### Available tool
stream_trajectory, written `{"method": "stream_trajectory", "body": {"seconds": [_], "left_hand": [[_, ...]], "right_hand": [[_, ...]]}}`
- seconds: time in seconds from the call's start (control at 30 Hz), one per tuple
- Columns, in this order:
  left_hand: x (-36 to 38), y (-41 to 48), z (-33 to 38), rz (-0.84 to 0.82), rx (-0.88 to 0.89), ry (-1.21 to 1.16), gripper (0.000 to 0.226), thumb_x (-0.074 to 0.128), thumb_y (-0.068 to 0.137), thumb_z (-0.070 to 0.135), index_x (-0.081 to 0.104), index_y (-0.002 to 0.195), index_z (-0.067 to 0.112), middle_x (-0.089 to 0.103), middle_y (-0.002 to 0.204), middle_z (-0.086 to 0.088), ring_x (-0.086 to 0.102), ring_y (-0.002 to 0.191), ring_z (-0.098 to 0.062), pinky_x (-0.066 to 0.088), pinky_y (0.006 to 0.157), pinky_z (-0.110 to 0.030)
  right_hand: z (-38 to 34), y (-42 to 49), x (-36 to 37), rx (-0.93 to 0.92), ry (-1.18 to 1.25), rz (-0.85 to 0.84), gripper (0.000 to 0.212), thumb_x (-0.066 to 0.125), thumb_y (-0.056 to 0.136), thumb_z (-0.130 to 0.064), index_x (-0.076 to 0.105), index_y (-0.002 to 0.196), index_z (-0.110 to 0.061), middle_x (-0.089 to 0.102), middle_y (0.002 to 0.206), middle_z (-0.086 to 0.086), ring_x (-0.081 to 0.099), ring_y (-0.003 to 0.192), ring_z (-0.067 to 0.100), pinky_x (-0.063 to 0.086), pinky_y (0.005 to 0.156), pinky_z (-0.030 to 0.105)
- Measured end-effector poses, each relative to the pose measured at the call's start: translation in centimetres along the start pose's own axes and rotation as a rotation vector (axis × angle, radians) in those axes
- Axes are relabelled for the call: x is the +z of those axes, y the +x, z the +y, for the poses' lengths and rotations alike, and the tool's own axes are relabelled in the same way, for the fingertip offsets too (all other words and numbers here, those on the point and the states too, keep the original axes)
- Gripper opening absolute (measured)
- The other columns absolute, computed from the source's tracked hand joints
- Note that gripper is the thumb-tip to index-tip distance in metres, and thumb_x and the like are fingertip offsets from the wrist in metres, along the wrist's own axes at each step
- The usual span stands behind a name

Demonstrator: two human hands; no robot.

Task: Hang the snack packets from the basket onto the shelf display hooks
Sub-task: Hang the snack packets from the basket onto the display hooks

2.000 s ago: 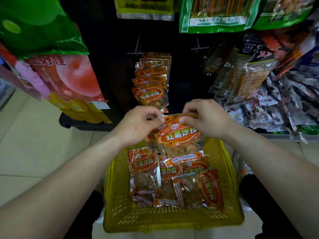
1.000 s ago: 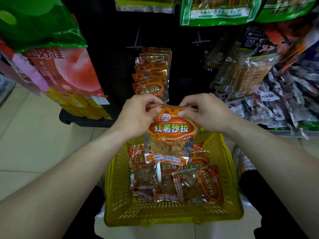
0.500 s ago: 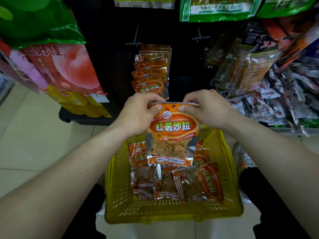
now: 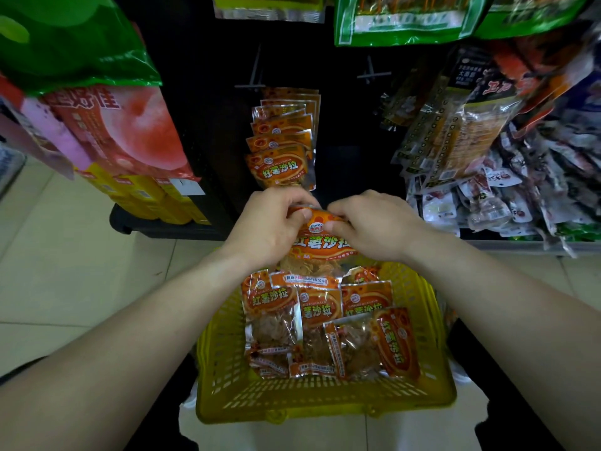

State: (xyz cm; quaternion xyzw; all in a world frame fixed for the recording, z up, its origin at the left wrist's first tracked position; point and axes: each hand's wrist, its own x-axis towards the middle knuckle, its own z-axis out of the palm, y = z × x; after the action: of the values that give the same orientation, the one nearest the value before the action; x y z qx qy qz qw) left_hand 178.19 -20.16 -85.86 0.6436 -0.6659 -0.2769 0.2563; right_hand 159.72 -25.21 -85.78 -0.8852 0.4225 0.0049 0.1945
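Since half a second ago both hands have slid inward along the top seal, and thumbs that sat near the corners now almost meet at the middle. Left hand (image 4: 270,229) and right hand (image 4: 374,226) each pinch the top edge of the held packet (image 4: 320,247), fingers curled over it, thumbs on the printed face. It hangs above the far end of the yellow basket (image 4: 325,408), just below the hung row (image 4: 279,164) of matching packets under the display hook (image 4: 257,71). I judge it light: crinkly, slick film, soft in the body, brittle chips inside, stiff only along the seal. So the top strip beside the hang hole is the place to hold, since squeezing the belly would crush the contents. Long axis runs vertical, header up and toward the shelf, label facing me, bottom seal pointing down into the basket. Fingers cover the hang hole, so I cannot place it. Spare packets (image 4: 273,307) lie flat in the basket.
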Motion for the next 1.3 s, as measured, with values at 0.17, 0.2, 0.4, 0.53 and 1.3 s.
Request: {"method": "stream_trajectory", "body": {"seconds": [0.17, 0.2, 0.4, 0.53, 1.3], "left_hand": [[-0.5, -0.5, 0.1, -0.026, -0.039, -0.053, 0.016, 0.063, 0.096, 0.024, 0.06, 0.108, 0.035, 0.07, 0.104, 0.008, 0.066, 0.092, -0.005, 0.054, 0.074, -0.021], [-0.7, -0.6, 0.0, -0.037, -0.04, -0.035, 0.016, 0.063, 0.096, 0.025, 0.059, 0.109, 0.035, 0.07, 0.105, 0.008, 0.066, 0.091, -0.006, 0.053, 0.073, -0.021], [-2.5, -1.6, -2.2, -0.084, -0.144, 0.031, 0.033, 0.069, 0.091, 0.034, 0.06, 0.122, 0.025, 0.066, 0.104, 0.01, 0.065, 0.095, -0.009, 0.056, 0.086, -0.036], [-2.9, -2.6, -4.4, -0.075, -0.205, 0.112, 0.039, 0.065, 0.093, 0.034, 0.059, 0.129, 0.02, 0.068, 0.117, 0.001, 0.065, 0.099, -0.014, 0.055, 0.09, -0.036], [10.4, 10.5, -15.6, -0.279, -0.384, 0.243, 0.059, 0.055, 0.097, 0.038, 0.03, 0.149, 0.04, 0.048, 0.143, -0.008, 0.052, 0.125, -0.03, 0.046, 0.102, -0.042]], "right_hand": [[-0.5, 0.1, -0.4, 0.067, -0.037, -0.009, 0.022, 0.047, 0.099, -0.052, 0.059, 0.092, -0.035, 0.062, 0.083, -0.009, 0.06, 0.081, 0.015, 0.04, 0.062, 0.03], [-0.6, 0.0, -0.5, 0.08, -0.051, -0.009, 0.022, 0.047, 0.099, -0.053, 0.06, 0.094, -0.036, 0.062, 0.083, -0.01, 0.059, 0.081, 0.015, 0.038, 0.062, 0.03], [-1.1, -0.6, -0.9, 0.15, -0.172, 0.102, 0.027, 0.043, 0.101, -0.05, 0.064, 0.104, -0.033, 0.068, 0.097, -0.004, 0.065, 0.092, 0.024, 0.042, 0.064, 0.034], [-0.8, 0.8, -1.7, 0.174, -0.177, 0.231, 0.03, 0.04, 0.101, -0.052, 0.064, 0.106, -0.034, 0.069, 0.103, 0.003, 0.065, 0.098, 0.034, 0.046, 0.065, 0.038], [3.8, 22.1, 7.8, 0.087, -0.145, 0.041, 0.039, 0.044, 0.1, -0.053, 0.062, 0.129, -0.034, 0.065, 0.123, 0.003, 0.061, 0.11, 0.027, 0.052, 0.082, 0.038]]}}
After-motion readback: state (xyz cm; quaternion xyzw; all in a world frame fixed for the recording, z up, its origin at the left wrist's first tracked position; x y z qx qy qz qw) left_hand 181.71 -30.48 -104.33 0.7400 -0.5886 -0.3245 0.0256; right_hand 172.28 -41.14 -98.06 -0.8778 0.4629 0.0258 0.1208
